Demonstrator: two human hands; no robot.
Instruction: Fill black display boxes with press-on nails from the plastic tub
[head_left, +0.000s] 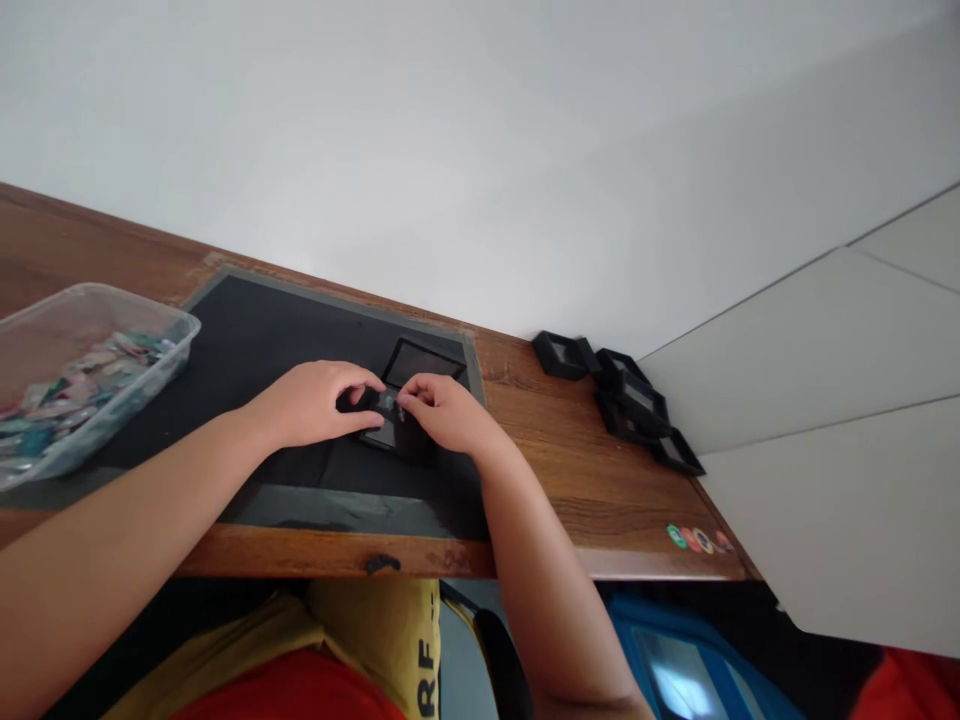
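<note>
A black hinged display frame with clear film panes lies unfolded on the black mat, its far half tilted up. On the near pane sits a small greenish piece, too small to name. My left hand reaches in from the left, thumb and forefinger apart, their tips touching the pane on either side of that piece. From the right comes my right hand, its thumb and fingertips pinched together over the pane's edge. A tiny shiny bit shows beneath them, but what they grip is hidden.
A clear plastic tub of small coloured packets stands at the left. Several black frames are piled at the right against the wall. Round stickers mark the wooden table near its front edge. A blue chair or bin is below.
</note>
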